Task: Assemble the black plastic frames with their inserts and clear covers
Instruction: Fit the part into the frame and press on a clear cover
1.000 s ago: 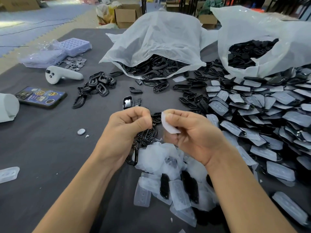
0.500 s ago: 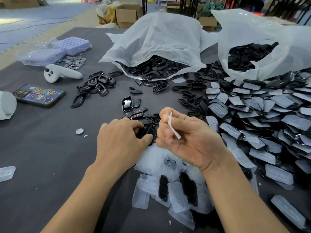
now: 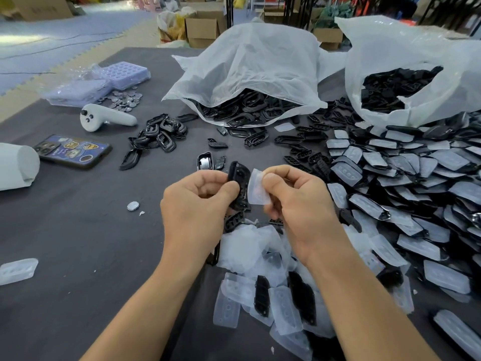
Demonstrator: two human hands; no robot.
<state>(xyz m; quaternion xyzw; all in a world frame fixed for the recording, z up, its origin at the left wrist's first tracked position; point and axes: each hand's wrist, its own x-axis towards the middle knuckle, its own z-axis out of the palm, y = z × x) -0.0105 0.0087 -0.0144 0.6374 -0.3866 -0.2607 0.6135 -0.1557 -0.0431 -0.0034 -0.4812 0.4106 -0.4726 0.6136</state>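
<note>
Head view: the left hand pinches a black plastic frame upright, its open face turned toward the right hand, whose fingers grip a clear cover just beside the frame's edge (probably so the two can be lined up and pressed together). Both are raised above the counter, over a loose heap of clear covers. A finished pile crowds the right side, and an open bag of frames lies beyond. To the left the cloth is mostly bare, with a phone and a controller well apart.
</note>
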